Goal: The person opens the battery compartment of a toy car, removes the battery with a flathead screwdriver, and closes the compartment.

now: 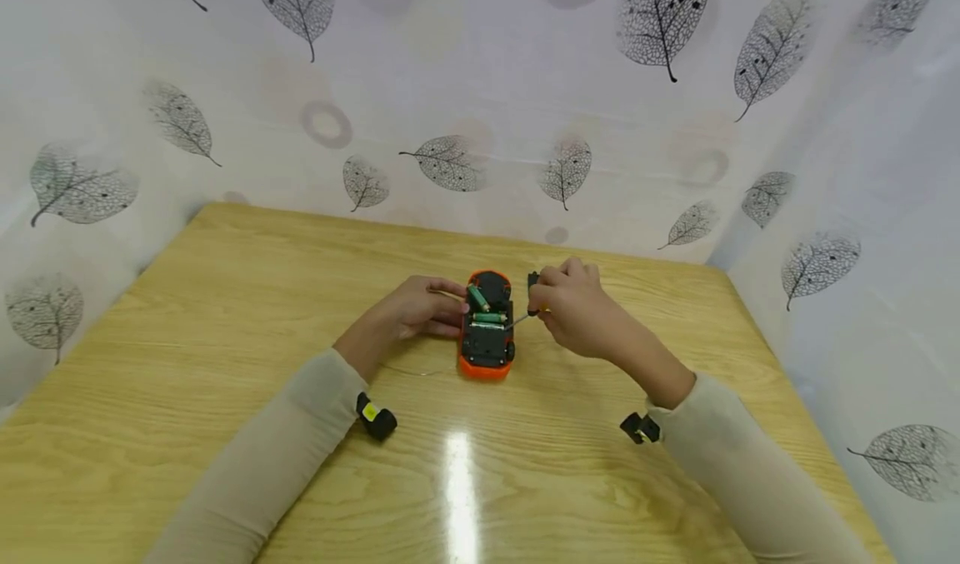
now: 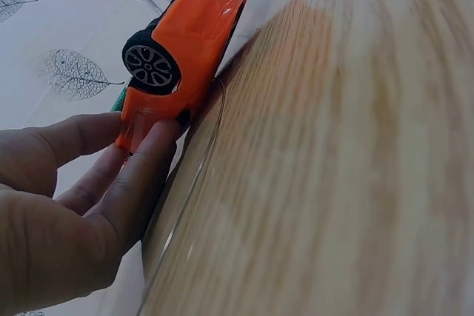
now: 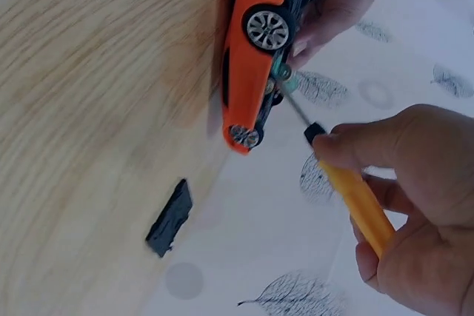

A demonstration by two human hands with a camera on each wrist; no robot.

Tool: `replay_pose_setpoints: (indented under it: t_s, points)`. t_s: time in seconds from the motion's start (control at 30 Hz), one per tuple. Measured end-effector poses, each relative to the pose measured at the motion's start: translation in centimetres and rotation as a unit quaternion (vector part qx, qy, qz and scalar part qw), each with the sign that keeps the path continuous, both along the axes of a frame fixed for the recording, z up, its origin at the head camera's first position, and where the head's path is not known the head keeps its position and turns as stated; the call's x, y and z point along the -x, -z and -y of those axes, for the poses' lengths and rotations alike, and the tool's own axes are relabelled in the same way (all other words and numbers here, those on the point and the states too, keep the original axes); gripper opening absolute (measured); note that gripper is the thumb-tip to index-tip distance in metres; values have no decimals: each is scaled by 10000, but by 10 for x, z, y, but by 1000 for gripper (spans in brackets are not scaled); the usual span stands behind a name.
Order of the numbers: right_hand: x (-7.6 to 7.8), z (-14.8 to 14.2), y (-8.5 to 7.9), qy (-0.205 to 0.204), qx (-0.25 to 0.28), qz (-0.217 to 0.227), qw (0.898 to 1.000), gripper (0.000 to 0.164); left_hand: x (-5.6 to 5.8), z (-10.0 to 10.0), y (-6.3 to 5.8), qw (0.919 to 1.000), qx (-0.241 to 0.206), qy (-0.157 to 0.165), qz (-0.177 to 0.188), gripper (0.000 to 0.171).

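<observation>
An orange toy car (image 1: 484,372) lies upside down on the table, its black underside and open battery compartment facing up. Green batteries (image 1: 489,317) show there; one loose battery (image 1: 478,298) lies slanted across the underside. My left hand (image 1: 423,307) holds the car's left side, fingers and thumb gripping its orange body (image 2: 194,35). In my right hand (image 1: 573,307) is a screwdriver with a yellow handle (image 3: 359,209). Its metal shaft (image 3: 295,103) reaches into the compartment, the tip at a battery's end (image 3: 284,72). The exact contact is too small to tell.
A black battery cover (image 3: 170,218) lies on the wooden table (image 1: 300,272) to the right of the car, partly behind my right hand in the head view. A thin wire (image 2: 200,175) runs along the table by the car. Leaf-patterned cloth (image 1: 465,72) stands behind the table.
</observation>
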State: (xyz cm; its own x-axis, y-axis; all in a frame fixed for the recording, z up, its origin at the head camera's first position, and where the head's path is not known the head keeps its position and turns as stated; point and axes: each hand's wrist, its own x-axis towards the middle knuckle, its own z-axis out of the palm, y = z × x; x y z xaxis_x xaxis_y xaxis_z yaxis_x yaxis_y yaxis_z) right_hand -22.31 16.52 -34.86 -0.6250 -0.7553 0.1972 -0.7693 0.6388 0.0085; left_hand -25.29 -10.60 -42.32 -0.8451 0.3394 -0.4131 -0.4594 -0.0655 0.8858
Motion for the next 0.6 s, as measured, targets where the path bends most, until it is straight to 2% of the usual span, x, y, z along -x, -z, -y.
replay_pose_setpoints:
  t_s: [0.13, 0.23, 0.43, 0.6]
  points:
    - [-5, 10, -4, -162, -321, -486, 9982, 12, 1, 0, 1, 10000, -3, 21, -26, 45]
    - [-7, 15, -5, -152, -479, -586, 9970, 13, 1, 0, 1, 10000, 26, 27, -30, 45]
    - [-5, 26, -8, -166, -1144, -747, 9905, 13, 0, 1, -1, 9999, 130, 64, -32, 46]
    - [-2, 26, -10, -198, -989, -664, 9927, 12, 0, 1, -2, 9999, 126, 61, -48, 44]
